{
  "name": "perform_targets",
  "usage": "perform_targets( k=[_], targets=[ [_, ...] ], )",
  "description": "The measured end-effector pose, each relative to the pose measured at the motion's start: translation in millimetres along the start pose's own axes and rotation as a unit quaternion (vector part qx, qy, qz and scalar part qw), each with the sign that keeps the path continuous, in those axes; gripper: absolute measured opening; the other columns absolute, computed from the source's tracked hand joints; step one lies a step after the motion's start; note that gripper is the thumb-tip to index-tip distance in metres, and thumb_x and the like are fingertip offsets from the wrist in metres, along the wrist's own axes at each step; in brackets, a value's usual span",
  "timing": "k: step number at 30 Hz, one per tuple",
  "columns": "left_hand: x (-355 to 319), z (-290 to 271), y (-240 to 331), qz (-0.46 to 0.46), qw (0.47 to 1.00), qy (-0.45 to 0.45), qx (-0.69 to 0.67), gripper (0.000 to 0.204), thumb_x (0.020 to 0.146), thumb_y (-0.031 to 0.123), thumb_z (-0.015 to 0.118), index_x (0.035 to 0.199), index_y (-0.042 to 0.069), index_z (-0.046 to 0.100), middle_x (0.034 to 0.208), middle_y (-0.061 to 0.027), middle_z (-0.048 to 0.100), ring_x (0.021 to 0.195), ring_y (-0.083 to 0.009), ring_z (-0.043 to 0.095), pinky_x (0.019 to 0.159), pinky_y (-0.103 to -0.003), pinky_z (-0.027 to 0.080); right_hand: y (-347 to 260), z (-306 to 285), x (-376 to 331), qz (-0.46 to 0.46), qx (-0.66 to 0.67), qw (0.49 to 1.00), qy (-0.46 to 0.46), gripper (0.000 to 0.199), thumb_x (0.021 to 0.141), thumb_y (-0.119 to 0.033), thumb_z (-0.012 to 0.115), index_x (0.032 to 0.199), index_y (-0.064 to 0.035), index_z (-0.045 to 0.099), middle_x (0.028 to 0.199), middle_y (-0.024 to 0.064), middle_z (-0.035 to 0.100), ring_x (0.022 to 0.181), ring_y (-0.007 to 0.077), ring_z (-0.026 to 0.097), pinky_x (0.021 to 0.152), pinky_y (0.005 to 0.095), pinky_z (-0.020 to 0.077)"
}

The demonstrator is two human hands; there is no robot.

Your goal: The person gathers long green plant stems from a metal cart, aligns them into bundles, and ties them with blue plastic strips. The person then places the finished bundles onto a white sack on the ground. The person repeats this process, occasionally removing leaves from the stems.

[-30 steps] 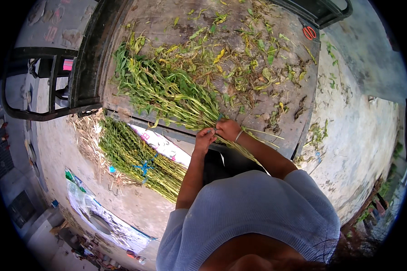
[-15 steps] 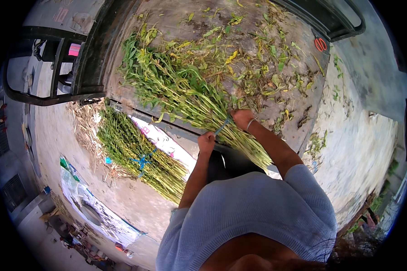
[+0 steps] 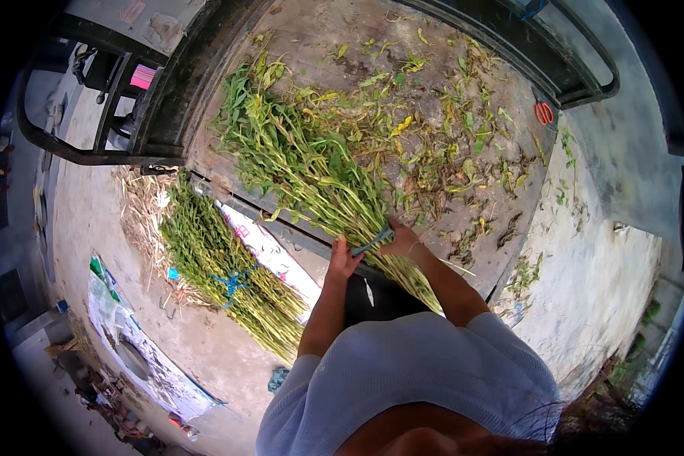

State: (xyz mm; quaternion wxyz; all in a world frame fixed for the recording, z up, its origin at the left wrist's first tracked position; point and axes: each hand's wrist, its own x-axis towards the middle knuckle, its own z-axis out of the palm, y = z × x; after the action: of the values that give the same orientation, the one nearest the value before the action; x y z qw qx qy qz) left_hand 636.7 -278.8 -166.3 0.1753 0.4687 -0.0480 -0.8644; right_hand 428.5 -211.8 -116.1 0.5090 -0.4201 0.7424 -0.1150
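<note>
A big bunch of long green leafy stalks [image 3: 300,163] lies across a dirty flat cart bed [image 3: 433,45], its cut ends pointing toward me. A blue string [image 3: 372,242] crosses the stalks near those ends. My left hand [image 3: 343,257] grips the bunch and one end of the string at its near side. On the far side my right hand [image 3: 400,242] holds the other end of the string against the stalks.
A second bundle of green stalks [image 3: 232,273], tied with blue string, lies on the ground at the left on a printed sheet [image 3: 270,247]. Red-handled scissors [image 3: 544,112] rest at the cart's right rim. Loose leaves litter the bed. A dark metal frame [image 3: 91,152] stands at the left.
The view shifted, with the bunch now more central. My hands have drawn closer together on the stalks, and the blue string now stretches between them.
</note>
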Motion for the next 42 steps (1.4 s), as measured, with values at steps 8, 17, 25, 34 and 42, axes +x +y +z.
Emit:
perform_targets(
  k=[8, 17, 25, 34, 42],
  targets=[
    [-48.1, 79.3, 22.9, -0.048, 0.979, -0.199, -0.017, 0.108, 0.054, 0.078, 0.05, 0.136, 0.014, 0.021, 0.136, -0.0076, 0.031, 0.124, -0.0278, 0.03, 0.098, -0.051, 0.029, -103.9, -73.3, -112.6, -0.068, -0.196, 0.957, 0.202, 0.085, 0.056, -0.033, 0.074, 0.123, 0.0029, 0.036, 0.099, 0.0189, 0.052, 0.087, 0.0337, 0.055, 0.071, 0.042, 0.0462],
    [-90.5, 199.1, 38.7, -0.048, 0.907, -0.418, 0.025, 0.116, 0.044, 0.075, 0.059, 0.137, 0.017, 0.022, 0.139, -0.0048, 0.028, 0.127, -0.0267, 0.029, 0.102, -0.049, 0.025, -122.1, -125.8, -263.1, -0.141, -0.295, 0.867, 0.375, 0.086, 0.049, -0.023, 0.076, 0.123, -0.0007, 0.039, 0.096, 0.0117, 0.05, 0.084, 0.0282, 0.048, 0.071, 0.0398, 0.0386],
    [-71.3, 243.3, 64.6, 0.011, 0.881, -0.46, 0.108, 0.111, 0.043, 0.066, 0.068, 0.133, 0.013, 0.03, 0.134, -0.0056, 0.036, 0.124, -0.0279, 0.032, 0.101, -0.049, 0.028, -105.0, -120.6, -276.3, -0.17, -0.256, 0.796, 0.522, 0.073, 0.053, -0.013, 0.062, 0.121, 0.0017, 0.042, 0.095, 0.0144, 0.051, 0.077, 0.0295, 0.048, 0.065, 0.0384, 0.038],
    [-152.5, 297.8, 109.5, 0.136, 0.839, -0.489, 0.194, 0.106, 0.043, 0.059, 0.074, 0.131, 0.014, 0.034, 0.13, -0.0017, 0.04, 0.12, -0.0249, 0.037, 0.098, -0.046, 0.032, -96.1, -112.1, -257.4, -0.224, -0.169, 0.752, 0.596, 0.074, 0.061, -0.03, 0.07, 0.121, 0.0038, 0.042, 0.094, 0.0153, 0.053, 0.078, 0.0308, 0.05, 0.068, 0.0396, 0.0395],
    [-163.2, 306.6, 168.9, 0.211, 0.867, -0.43, 0.139, 0.043, 0.082, 0.03, 0.058, 0.119, 0.009, 0.048, 0.116, -0.0062, 0.053, 0.101, -0.0217, 0.054, 0.084, -0.039, 0.047, -137.2, -143.0, -253.2, -0.308, -0.128, 0.769, 0.545, 0.085, 0.055, -0.051, 0.072, 0.116, 0.0003, 0.044, 0.105, 0.0172, 0.051, 0.095, 0.0337, 0.052, 0.076, 0.0377, 0.0458]
  ],
)
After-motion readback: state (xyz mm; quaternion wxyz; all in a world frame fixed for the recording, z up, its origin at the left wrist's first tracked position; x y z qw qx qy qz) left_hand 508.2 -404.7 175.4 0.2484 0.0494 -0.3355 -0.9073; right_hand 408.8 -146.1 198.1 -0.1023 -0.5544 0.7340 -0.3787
